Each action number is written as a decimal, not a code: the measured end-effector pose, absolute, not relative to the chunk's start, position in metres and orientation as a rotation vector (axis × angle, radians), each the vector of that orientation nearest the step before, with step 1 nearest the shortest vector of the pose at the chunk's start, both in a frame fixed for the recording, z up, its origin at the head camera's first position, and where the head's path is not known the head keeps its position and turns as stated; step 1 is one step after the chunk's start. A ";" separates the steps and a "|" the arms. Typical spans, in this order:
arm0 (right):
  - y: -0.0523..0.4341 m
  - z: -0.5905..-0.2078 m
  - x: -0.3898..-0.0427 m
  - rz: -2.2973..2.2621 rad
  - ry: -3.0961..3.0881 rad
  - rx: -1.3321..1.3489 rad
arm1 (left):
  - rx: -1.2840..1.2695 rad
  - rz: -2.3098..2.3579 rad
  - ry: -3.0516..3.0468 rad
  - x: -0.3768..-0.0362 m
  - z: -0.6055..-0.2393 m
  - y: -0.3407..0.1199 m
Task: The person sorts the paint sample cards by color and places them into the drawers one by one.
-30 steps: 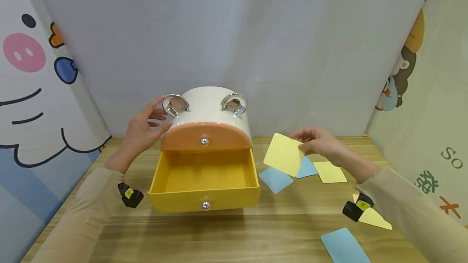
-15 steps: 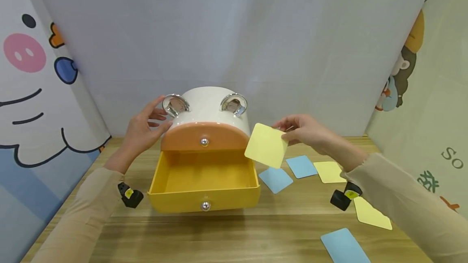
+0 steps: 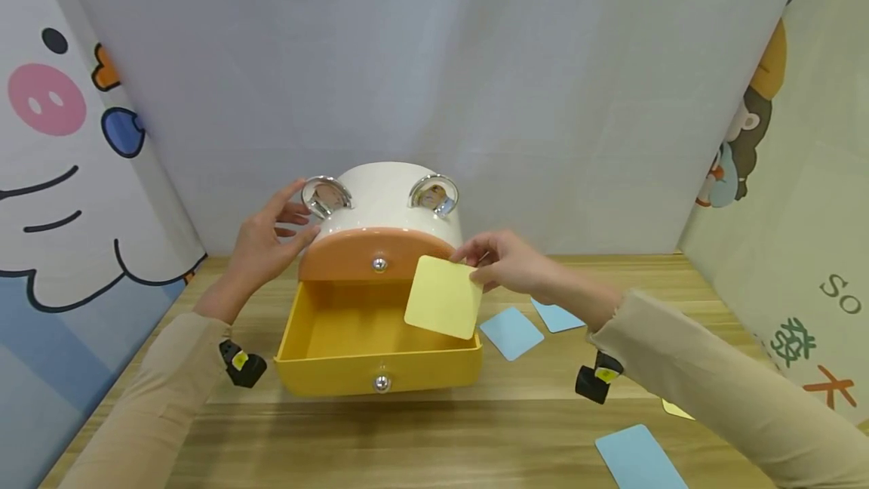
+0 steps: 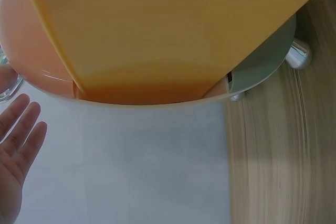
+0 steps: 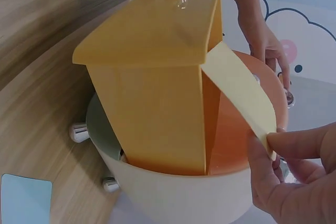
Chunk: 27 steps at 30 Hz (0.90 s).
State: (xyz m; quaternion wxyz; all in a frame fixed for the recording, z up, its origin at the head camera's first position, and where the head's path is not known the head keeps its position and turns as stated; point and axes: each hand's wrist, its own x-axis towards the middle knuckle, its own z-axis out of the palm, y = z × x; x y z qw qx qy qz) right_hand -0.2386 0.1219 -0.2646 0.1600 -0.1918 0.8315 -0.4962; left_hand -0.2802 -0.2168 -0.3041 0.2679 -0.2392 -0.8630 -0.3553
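Note:
A white storage box (image 3: 384,191) with two chrome ears, an orange upper drawer front (image 3: 353,251) and a pulled-out yellow drawer (image 3: 339,323) stands on the table. My left hand (image 3: 268,236) rests against the box's left side by the chrome ear (image 3: 326,196), thumb and index finger touching it, other fingers loosely extended. Between thumb and fingers my right hand (image 3: 505,262) pinches a yellow card (image 3: 443,299) by its edge. The card is tilted over the drawer's right part; in the right wrist view the yellow card (image 5: 244,90) reaches the drawer's side rim.
Two blue cards (image 3: 512,333) lie right of the drawer, one partly behind the right wrist. Another blue card (image 3: 641,457) lies near the front, and a yellow card's corner (image 3: 677,409) shows beneath the right sleeve. Printed cloth walls stand at both sides.
My right hand has carried the yellow card leftward from above the blue cards to over the drawer, rising and then lowering. The left hand, box and drawer have kept their places.

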 end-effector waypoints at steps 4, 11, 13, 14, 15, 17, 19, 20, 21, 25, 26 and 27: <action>0.115 -0.273 -0.236 -1.423 2.351 -0.598 | -0.644 -0.954 -2.328 -0.280 -0.305 -0.217; 0.106 -0.287 -0.234 -1.330 2.363 -0.754 | -0.626 -0.946 -2.345 -0.281 -0.305 -0.216; 0.104 -0.290 -0.233 -1.286 2.380 -0.816 | -0.621 -0.943 -2.348 -0.281 -0.305 -0.216; 0.103 -0.291 -0.232 -1.266 2.397 -0.851 | -0.622 -0.942 -2.347 -0.281 -0.305 -0.216; 0.101 -0.292 -0.232 -1.246 2.413 -0.885 | -0.623 -0.942 -2.345 -0.281 -0.305 -0.216; 0.099 -0.294 -0.231 -1.202 2.447 -0.940 | -0.627 -0.943 -2.338 -0.281 -0.306 -0.217; 0.098 -0.297 -0.232 -1.154 2.482 -1.013 | -0.634 -0.948 -2.332 -0.281 -0.306 -0.217; 0.097 -0.297 -0.231 -1.127 2.505 -1.042 | -0.637 -0.951 -2.331 -0.281 -0.306 -0.217; 0.097 -0.298 -0.231 -1.102 2.524 -1.069 | -0.638 -0.953 -2.330 -0.281 -0.306 -0.217; 0.095 -0.299 -0.230 -1.018 2.596 -1.179 | -0.641 -0.960 -2.329 -0.281 -0.306 -0.216; 0.094 -0.299 -0.230 -1.009 2.604 -1.191 | -0.640 -0.965 -2.329 -0.281 -0.305 -0.217; 0.094 -0.300 -0.230 -1.000 2.610 -1.208 | -0.639 -0.967 -2.329 -0.281 -0.305 -0.217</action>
